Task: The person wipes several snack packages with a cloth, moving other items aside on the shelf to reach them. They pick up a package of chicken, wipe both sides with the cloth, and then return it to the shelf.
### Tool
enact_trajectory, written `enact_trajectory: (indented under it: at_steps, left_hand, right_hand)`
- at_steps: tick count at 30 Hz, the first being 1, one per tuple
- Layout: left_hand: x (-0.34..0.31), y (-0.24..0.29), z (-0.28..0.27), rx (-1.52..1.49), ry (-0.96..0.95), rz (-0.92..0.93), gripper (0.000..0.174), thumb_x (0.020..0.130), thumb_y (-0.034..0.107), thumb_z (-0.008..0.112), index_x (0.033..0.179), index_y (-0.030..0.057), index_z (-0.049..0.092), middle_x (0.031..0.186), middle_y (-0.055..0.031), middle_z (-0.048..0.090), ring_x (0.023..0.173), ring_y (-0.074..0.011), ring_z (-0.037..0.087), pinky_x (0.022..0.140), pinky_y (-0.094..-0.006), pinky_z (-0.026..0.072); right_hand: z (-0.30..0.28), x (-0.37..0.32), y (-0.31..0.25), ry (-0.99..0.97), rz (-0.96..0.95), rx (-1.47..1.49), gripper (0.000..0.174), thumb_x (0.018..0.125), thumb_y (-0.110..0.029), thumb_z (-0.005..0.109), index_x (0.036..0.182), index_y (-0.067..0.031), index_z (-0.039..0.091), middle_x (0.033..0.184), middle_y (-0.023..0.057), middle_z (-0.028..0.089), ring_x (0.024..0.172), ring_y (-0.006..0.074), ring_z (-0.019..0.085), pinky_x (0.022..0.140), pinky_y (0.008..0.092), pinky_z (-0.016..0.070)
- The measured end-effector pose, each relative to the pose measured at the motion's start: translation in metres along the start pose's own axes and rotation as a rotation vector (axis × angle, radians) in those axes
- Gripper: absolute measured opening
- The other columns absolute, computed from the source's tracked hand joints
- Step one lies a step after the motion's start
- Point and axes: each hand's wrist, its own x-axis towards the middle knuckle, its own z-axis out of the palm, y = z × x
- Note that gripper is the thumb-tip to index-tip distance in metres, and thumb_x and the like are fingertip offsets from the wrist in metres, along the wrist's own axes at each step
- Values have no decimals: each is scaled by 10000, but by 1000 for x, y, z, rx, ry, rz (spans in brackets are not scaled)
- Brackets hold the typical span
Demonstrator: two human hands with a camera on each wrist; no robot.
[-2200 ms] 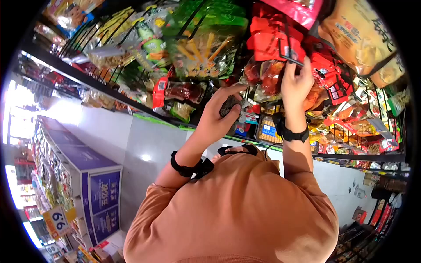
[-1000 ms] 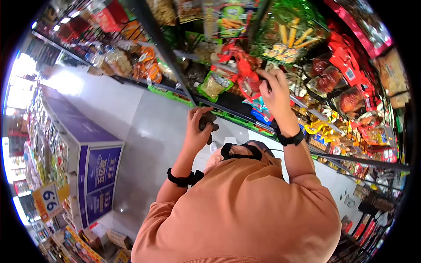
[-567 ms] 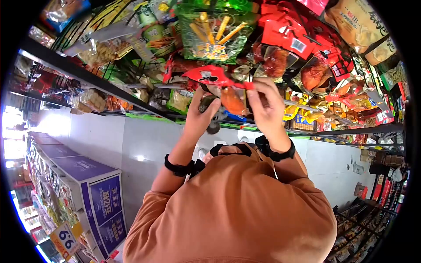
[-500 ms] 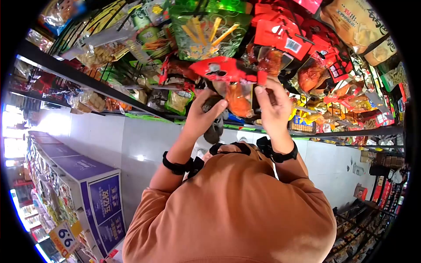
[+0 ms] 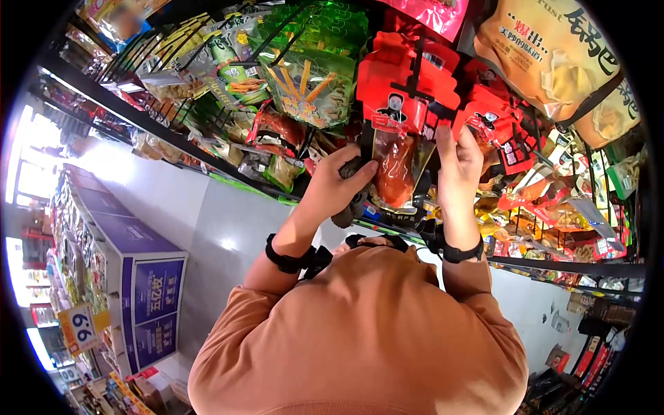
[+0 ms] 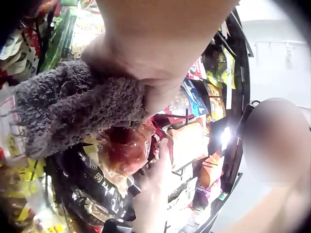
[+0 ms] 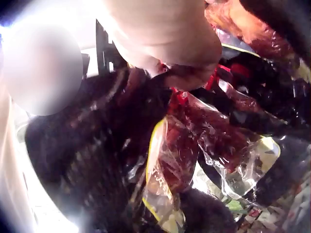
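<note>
My left hand (image 5: 339, 185) grips a fluffy grey cloth (image 6: 77, 109), bunched between thumb and fingers. Part of the cloth dangles below the hand in the head view. Just right of the left fingertips hangs a clear vacuum packet of reddish-brown meat (image 5: 396, 173) with a red header card (image 5: 408, 86). My right hand (image 5: 458, 169) pinches the card's right edge near a black display hook. In the right wrist view, the right hand (image 7: 167, 41) is above shiny meat packets (image 7: 175, 153); its fingertips are partly in shadow.
More red-headed packets (image 5: 501, 131) hang to the right, beside a large tan snack bag (image 5: 546, 59). A green bag of snack sticks (image 5: 304, 86) hangs at left. A black shelf rail (image 5: 567, 266) runs below, and a purple-sided display counter (image 5: 152, 297) stands across the aisle.
The red-headed meat packet has moved from low between both hands up to the hanging red packets. My right hand has moved up and right with it. The left hand keeps the cloth.
</note>
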Motion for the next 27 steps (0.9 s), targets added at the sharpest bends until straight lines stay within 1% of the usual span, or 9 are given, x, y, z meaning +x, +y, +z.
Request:
enact_trajectory:
  at_steps: [3, 11, 13, 21, 22, 23, 25, 26, 27]
  left_hand:
    - [1, -1, 9, -35, 96, 93, 222, 900, 168, 669, 853, -20, 562, 696, -42, 467, 664, -83, 394, 582, -269, 372]
    - [-23, -2, 5, 35, 115, 70, 158, 899, 125, 661, 881, -20, 601, 701, -38, 504, 650, -86, 416, 572, -269, 381]
    - [-25, 3, 0, 88, 118, 70, 134, 907, 123, 654, 907, -8, 621, 716, -6, 541, 676, -63, 450, 587, -250, 388]
    - [3, 7, -7, 82, 93, 191, 199, 884, 139, 680, 855, -16, 560, 700, -59, 484, 673, -92, 434, 611, -278, 402]
    - [2, 9, -12, 119, 25, 68, 194, 887, 129, 676, 973, -19, 587, 795, -71, 559, 763, -103, 503, 718, -281, 450]
    - [2, 6, -13, 114, 21, 72, 194, 887, 129, 676, 973, -19, 587, 795, -71, 559, 763, -103, 503, 718, -281, 450]
    - [0, -3, -16, 9, 52, 214, 328, 888, 114, 673, 1171, -18, 572, 946, -81, 639, 902, -118, 572, 845, -278, 462]
    - [-4, -7, -22, 5, 15, 190, 463, 886, 101, 670, 1307, -14, 514, 1111, -94, 657, 1044, -141, 586, 940, -280, 438]
    - [-9, -3, -31, 18, 10, 219, 460, 886, 89, 664, 1312, -6, 517, 1155, -115, 649, 1064, -152, 583, 947, -292, 436]
  right_hand:
    - [-1, 12, 5, 19, -13, 66, 83, 964, -104, 592, 926, -43, 634, 731, -110, 459, 658, -11, 344, 579, 184, 247]
    - [-6, -1, 8, -126, -39, 16, 105, 953, -71, 587, 1005, -3, 648, 795, -66, 545, 735, 21, 449, 660, 179, 352]
    - [1, 0, 3, -106, -175, -54, 108, 952, -73, 591, 1009, -2, 648, 818, -58, 557, 753, 23, 455, 680, 183, 365]
    - [13, 16, 4, 106, -94, 25, 157, 970, -143, 606, 992, 0, 666, 905, -36, 631, 814, 33, 506, 752, 189, 398]
    - [15, 18, 5, 108, -101, 19, 157, 970, -143, 606, 992, 0, 666, 905, -36, 631, 814, 33, 506, 752, 189, 398]
    - [17, 19, 6, 136, -98, 3, 159, 967, -144, 609, 989, 0, 672, 891, -38, 630, 806, 29, 503, 738, 186, 395]
    - [18, 22, 9, 167, -90, -21, 161, 965, -145, 613, 987, 1, 678, 876, -40, 628, 797, 25, 500, 724, 182, 392]
    - [18, 24, 12, 197, -135, -132, 159, 963, -142, 616, 983, 0, 683, 855, -46, 620, 780, 20, 490, 701, 178, 385]
    - [18, 24, 14, 221, -177, -245, 157, 961, -140, 619, 980, 0, 688, 834, -51, 611, 763, 14, 479, 678, 175, 377]
